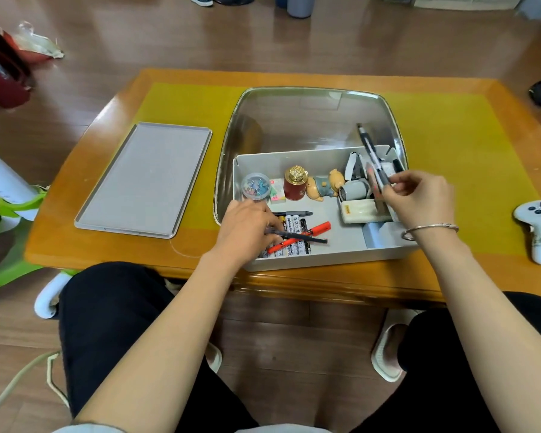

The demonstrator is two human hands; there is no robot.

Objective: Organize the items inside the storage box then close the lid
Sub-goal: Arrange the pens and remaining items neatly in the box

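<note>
From the head view, the sorting step is underway and the closing has not begun. The box (310,257) is sitting open in the middle of the bench (113,245), with its grey lid (144,179) lying flat to its left, well apart. The left hand (247,229) is reaching into the near-left part of the box, its grip pinching a dark pen (306,237) that is lying across the markers (294,235) and a red pen (310,232). The right hand (419,198) is hovering over the right-side compartment, its grip closing round a black pen (370,151) that is tilting up and away.

Next, I would judge, each pen needs setting down parallel with its fellows (the loose ones are crossing each other), then the lid fetched over.

The box itself is looking pale grey, shallow and straight-walled, with a clear insert (294,120) rising behind. Along its back are standing a clip tub (256,186), a red jar (295,184) and a pig figure (325,184).
</note>
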